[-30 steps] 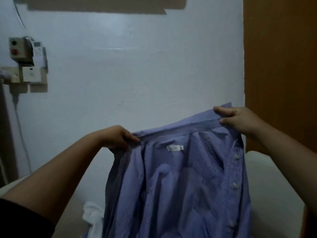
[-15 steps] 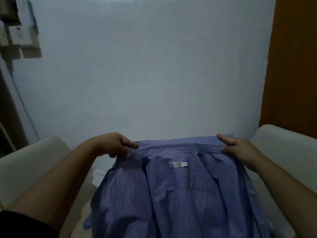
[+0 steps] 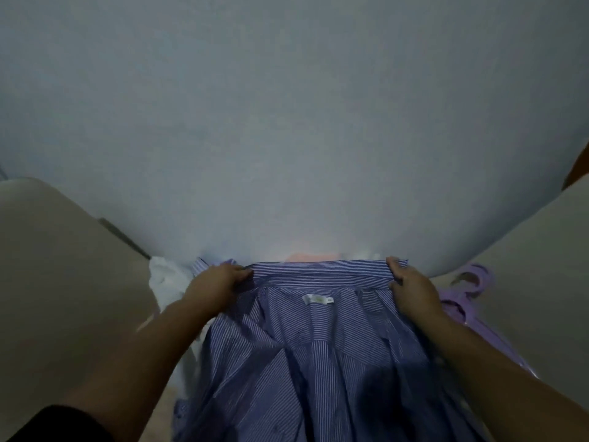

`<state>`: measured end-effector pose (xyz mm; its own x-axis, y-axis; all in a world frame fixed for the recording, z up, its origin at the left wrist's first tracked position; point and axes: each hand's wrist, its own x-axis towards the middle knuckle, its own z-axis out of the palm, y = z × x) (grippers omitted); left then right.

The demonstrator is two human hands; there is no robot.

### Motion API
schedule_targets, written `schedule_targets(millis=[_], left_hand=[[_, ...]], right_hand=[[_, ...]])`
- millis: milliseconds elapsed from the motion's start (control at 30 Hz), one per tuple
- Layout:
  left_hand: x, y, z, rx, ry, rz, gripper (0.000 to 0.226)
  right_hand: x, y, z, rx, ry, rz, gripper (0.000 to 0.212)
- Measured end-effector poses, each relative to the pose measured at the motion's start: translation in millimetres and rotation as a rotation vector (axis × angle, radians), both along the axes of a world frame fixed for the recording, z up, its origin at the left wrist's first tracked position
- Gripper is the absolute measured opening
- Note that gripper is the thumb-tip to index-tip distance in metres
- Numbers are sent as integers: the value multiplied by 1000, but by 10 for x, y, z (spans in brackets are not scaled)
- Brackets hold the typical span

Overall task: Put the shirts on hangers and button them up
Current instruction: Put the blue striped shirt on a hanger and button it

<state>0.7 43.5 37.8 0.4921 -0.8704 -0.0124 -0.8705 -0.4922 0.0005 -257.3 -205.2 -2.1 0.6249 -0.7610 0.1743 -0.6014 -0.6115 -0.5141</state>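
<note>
i had lowered the striped shirt (image 3: pixel 306 339) from in front of the wall down onto the surface (image 3: pixel 63 282). my left hand (image 3: pixel 220 280) and right hand (image 3: pixel 411 287) each pinched a collar end, inside facing up, lilac hangers (image 3: pixel 468 288) just beside, ready for hanging.

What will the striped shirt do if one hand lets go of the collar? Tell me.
Likely floppy: the striped shirt hangs in loose folds below the collar. The freed side would probably sag, held only by the left hand or right hand. It looks light.
</note>
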Motion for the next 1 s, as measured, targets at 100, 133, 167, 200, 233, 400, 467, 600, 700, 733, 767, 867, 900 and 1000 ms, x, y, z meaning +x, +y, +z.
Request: schedule_targets(millis=[100,133,167,200,233,400,467,600,700,733,767,867,900,1000], left_hand=[[90,-262,-242,51,6,-10,55],[126,-316,-334,71,14,7,54],[132,-355,-396,85,18,41,52],[130,-390,-442,85,13,82,50],[89,-421,-431,84,-2,125,48],[-352,-630,38,-20,-79,188,60],[-680,-762,123,-115,-59,97,60],[-1389,-921,-315,-122,135,-28,81],[-1609,-913,-949,-54,122,-4,97],[-1621,-900,-1142,-48,100,4,102],[-1614,-888,-1295,-52,84,12,107],[-1556,-871,-1528,-40,69,5,103],[-1535,-877,-1572,-18,63,-1,98],[-1504,-915,-1689,-12,28,-22,94]], right_hand=[[139,-221,-231,87,4,-28,47],[161,-257,-306,142,6,-25,47],[175,-280,-384,172,11,-13,50],[177,-278,-446,180,20,-13,53],[170,-265,-503,160,33,-43,53],[30,-29,-546,-23,107,-173,45],[-77,26,-578,-38,61,-169,47],[-478,-73,-762,-79,60,-246,40],[-860,-217,-920,-141,119,-326,39],[-977,-254,-958,-147,145,-347,46],[-1096,-301,-1011,-143,196,-349,54],[-1404,-404,-1183,-131,316,-340,60],[-1477,-435,-1242,-115,345,-327,67],[-1620,-485,-1357,-24,380,-269,93]])
